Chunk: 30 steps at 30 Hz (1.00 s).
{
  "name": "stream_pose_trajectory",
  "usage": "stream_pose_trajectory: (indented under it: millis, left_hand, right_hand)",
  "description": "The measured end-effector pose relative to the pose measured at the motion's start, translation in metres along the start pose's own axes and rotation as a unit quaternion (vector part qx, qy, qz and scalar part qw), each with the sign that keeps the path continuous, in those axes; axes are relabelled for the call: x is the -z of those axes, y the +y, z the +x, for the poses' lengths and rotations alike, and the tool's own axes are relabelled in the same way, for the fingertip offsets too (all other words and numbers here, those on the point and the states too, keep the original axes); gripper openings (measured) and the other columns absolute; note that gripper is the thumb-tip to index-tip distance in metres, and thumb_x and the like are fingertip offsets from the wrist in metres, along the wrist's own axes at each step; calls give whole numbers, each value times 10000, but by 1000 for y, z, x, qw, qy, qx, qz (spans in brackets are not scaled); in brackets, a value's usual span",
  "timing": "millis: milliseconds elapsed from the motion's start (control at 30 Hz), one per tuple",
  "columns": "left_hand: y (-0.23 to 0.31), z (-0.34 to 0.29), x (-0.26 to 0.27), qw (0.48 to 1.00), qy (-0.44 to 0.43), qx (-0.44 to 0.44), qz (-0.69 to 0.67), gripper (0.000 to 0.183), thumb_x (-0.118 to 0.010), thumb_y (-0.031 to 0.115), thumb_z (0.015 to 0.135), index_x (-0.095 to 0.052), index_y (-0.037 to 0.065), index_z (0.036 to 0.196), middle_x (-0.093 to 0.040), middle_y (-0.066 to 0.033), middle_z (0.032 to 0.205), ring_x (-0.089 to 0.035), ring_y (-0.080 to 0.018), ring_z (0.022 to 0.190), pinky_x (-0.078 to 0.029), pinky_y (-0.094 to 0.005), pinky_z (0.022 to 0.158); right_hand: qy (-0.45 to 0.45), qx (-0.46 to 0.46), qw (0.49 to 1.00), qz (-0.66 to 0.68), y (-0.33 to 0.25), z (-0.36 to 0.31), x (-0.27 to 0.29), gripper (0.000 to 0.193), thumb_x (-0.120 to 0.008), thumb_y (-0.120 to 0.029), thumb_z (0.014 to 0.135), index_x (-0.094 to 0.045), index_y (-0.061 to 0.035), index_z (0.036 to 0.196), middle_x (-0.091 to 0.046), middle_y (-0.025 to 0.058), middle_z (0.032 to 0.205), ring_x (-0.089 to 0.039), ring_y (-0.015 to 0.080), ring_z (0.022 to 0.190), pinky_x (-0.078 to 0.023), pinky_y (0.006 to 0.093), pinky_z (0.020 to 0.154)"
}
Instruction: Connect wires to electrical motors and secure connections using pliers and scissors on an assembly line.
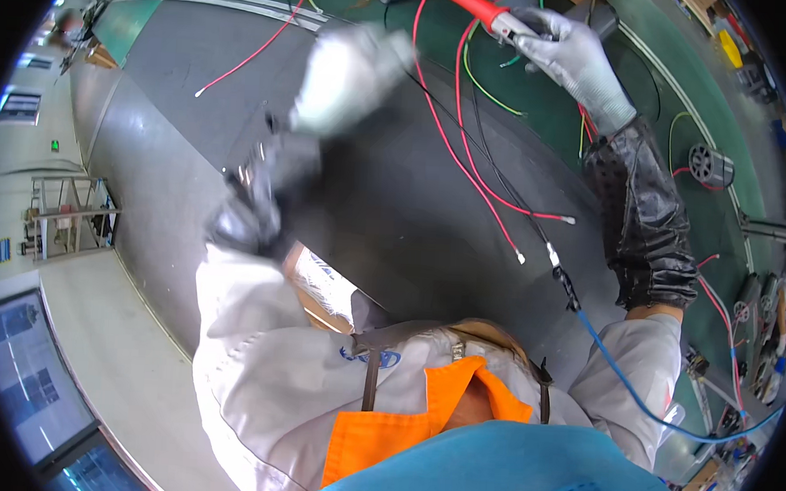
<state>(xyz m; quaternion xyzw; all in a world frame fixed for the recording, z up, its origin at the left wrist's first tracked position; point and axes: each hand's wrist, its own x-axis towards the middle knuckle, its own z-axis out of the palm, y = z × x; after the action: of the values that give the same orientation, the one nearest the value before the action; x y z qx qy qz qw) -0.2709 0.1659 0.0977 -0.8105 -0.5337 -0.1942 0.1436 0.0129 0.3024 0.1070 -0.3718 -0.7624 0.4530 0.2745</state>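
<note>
My right hand (pixel 567 63), in a pale glove with a black sleeve guard, is closed at the silver metal end of a red-handled tool (pixel 464 0). The handle runs off past the top edge, so the tool's exact kind cannot be told. My left hand (pixel 353 79), gloved too, is smeared by motion to the left of the tool; its fingers do not show. Two red wires (pixel 456 151) with bare metal ends hang toward me between the hands. Beside them, a black wire (pixel 503 176) meets a dark clip (pixel 568 288) on a blue cable (pixel 638 396).
A green work surface (pixel 547 111) lies beyond my hands, with a metal rail (pixel 246 4) along its edge. Grey cylindrical motors, one with a vented end (pixel 711 166), stand on it. A loose red wire (pixel 252 56) dangles at the far left. More parts (pixel 767 310) crowd the right side.
</note>
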Motion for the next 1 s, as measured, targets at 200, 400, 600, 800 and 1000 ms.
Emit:
stream_pose_trajectory:
  millis: [200, 400, 600, 800, 1000]
  left_hand:
    - [-192, 114, -111, 952, -145, 268, -23, 948, -848, 538, 634, -526, 41, 1373, -602, -266, 1294, -601, -385, 1190, -510, -441, 981]
    - [-84, 140, -118, 915, -202, 338, -93, 856, -771, 752, 607, -744, 2, 1020, -721, -246, 1025, -707, -368, 980, -556, -444, 850]
    - [-170, 112, -158, 943, -74, 194, -262, 719, -539, 629, 939, -642, -46, 1163, -705, -238, 1022, -687, -334, 979, -531, -394, 825]
    - [-178, 76, -42, 848, 79, 366, -375, 480, -491, 513, 1011, -655, 70, 924, -623, 7, 762, -574, -110, 605, -459, -294, 553]
    - [-95, -20, 47, 832, 77, 357, -417, 465, -549, 446, 1014, -677, 54, 1229, -729, -67, 1092, -682, -145, 975, -504, -295, 857]
  right_hand:
    - [22, -26, 997, 74, -19, -13, 12, 484, -667, -166, 924, -561, -3, 1367, -632, 76, 1270, -618, 103, 1035, -552, 254, 775]
    - [60, -75, 989, 110, -5, -56, 34, 501, -663, -172, 914, -556, 3, 1372, -646, 79, 1198, -628, 117, 990, -554, 265, 773]
    - [25, -76, 993, 83, -11, -50, 27, 453, -664, -135, 926, -581, -19, 1356, -654, 70, 1176, -641, 99, 980, -568, 244, 758]
    - [-32, -42, 998, 20, -3, -48, 2, 380, -660, -106, 924, -627, -4, 1288, -669, 14, 957, -587, 50, 759, -523, 234, 668]
    - [-38, -83, 990, -105, -3, -38, -19, 366, -686, -300, 935, -685, -38, 1189, -568, 8, 699, -490, 68, 541, -435, 274, 490]
